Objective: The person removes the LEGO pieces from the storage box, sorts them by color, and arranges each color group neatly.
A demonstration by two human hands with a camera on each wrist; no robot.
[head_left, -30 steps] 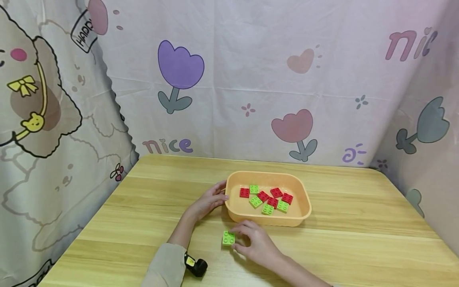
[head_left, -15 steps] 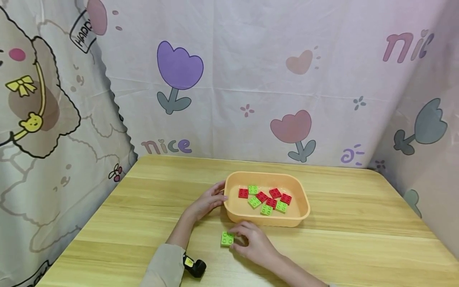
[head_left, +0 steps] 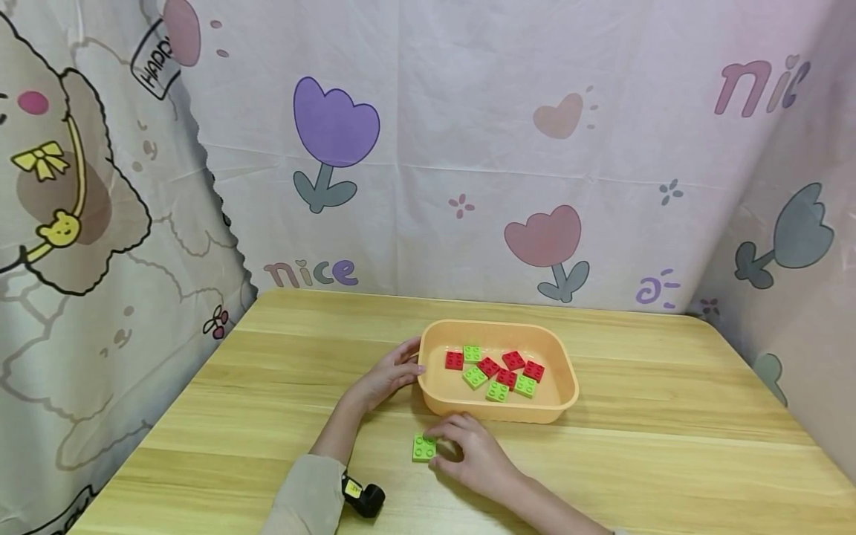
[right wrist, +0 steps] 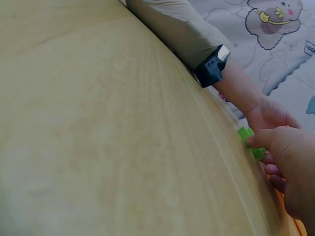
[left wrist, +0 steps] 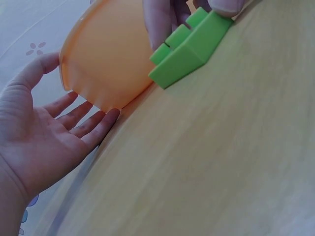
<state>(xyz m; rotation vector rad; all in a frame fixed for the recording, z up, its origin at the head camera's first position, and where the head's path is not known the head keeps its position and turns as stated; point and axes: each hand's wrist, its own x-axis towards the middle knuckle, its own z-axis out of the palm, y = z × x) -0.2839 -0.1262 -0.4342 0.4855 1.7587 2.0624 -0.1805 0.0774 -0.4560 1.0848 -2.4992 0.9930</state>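
Thumb and fingertips of my right hand (head_left: 478,453) pinch a green toy building brick (head_left: 424,448) by its right side, studs up, close to the tabletop in front of the tray. In the left wrist view the brick (left wrist: 189,51) shows its smooth side and studs between those fingers. An orange plastic tray (head_left: 441,399) holds several red bricks (head_left: 455,360) and several green bricks (head_left: 475,377). My left hand (head_left: 388,379) rests against the tray's left end. In the left wrist view, its thumb tip is at the rim, with spread, nearly straight fingers along the outer wall.
Beneath everything is a wood-grain table (head_left: 635,461). A patterned cloth (head_left: 435,148) hangs behind it, with more cloth at both sides. A black camera (head_left: 364,496) is strapped at the left wrist, near the sleeve (head_left: 310,494).
The green brick in my right hand has shifted very slightly toward the near side. My left hand and the tray stay as they were.
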